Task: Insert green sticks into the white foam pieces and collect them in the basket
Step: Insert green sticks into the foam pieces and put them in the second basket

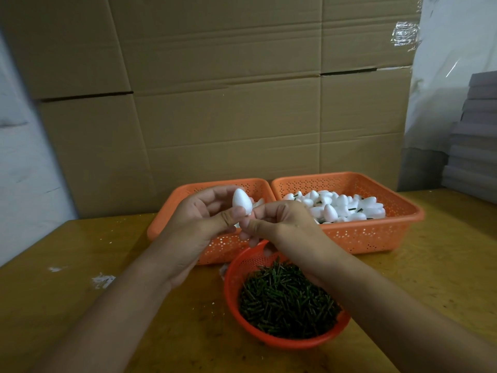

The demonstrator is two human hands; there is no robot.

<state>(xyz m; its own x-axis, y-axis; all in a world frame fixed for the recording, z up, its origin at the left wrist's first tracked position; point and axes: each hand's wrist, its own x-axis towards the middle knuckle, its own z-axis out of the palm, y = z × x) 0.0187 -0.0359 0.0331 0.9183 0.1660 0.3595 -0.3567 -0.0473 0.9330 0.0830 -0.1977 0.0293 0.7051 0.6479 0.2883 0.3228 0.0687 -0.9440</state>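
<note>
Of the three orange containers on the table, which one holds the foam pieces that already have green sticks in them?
The rectangular basket on the right: green stick ends show among its white foam pieces.

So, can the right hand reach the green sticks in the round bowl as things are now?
Probably yes. The right hand is just above the far rim of the round bowl, and the green sticks lie uncovered in it. Its fingers are busy at the foam piece, though.
</note>
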